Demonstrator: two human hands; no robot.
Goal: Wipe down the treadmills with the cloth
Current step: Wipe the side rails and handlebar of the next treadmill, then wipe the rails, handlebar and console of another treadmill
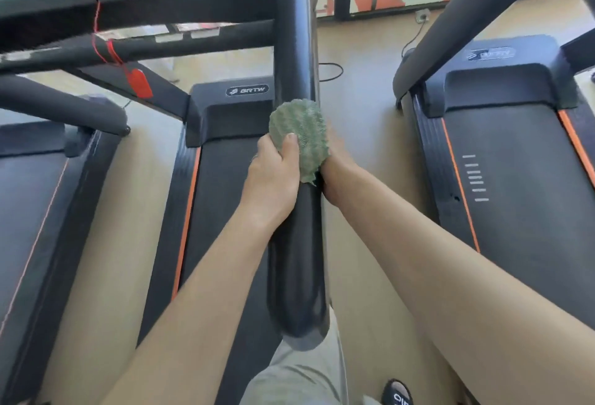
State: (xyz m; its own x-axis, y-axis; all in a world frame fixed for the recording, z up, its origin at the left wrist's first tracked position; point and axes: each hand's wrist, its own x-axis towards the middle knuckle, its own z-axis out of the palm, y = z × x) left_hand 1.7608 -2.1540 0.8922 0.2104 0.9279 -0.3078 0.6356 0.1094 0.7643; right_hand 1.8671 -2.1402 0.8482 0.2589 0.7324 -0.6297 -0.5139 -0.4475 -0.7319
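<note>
Wrapping soft, light green waffle cloth (297, 134) round black padded handrail (297, 243); our left hand (273, 176) grips it, right hand (335, 176) fingers hidden.

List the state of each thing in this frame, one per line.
Green cloth: bunched, wrapped over the handrail.
Handrail: under the cloth.
Left hand: grips the cloth, thumb on top.
Right hand: holds the cloth's far side.
Red safety clip: hanging by its cord.
</note>
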